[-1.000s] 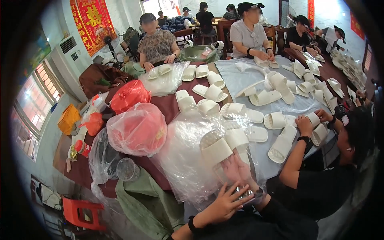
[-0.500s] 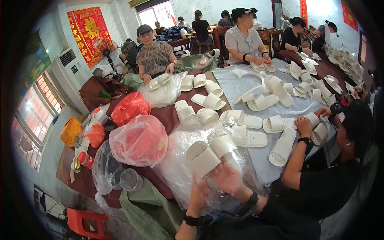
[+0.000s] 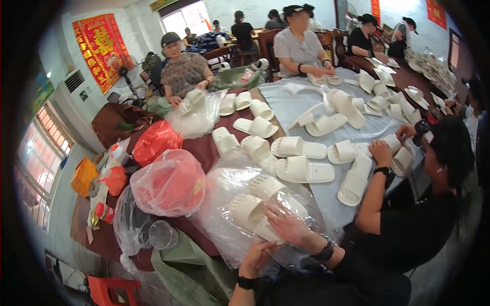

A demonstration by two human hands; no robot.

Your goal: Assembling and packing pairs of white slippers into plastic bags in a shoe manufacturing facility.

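Note:
Two cream slippers lie side by side on clear plastic bags in front of me, the left slipper [image 3: 247, 211] a little nearer than the right slipper [image 3: 270, 189]. My left hand [image 3: 256, 256] comes from below, its fingers closed on the heel end of the left slipper. Over the heel parts of the pair, my right hand [image 3: 288, 224] is stretched flat with fingers apart, touching the slippers and gripping nothing. The clear plastic bags [image 3: 217, 204] spread under the pair and past my right wrist; whether the slippers are inside one, I cannot tell.
More cream slippers [image 3: 305, 170] cover the table ahead and right. A pink plastic-wrapped bundle [image 3: 168, 183], a red bag [image 3: 157, 143] and a clear tub [image 3: 163, 234] stand left. A co-worker [image 3: 408, 219] handles slippers close on my right; others work across the table.
The left slipper has been lowered from a raised, tilted position onto the plastic beside the right one. My right hand has flattened over them; my left hand has moved to the heel end.

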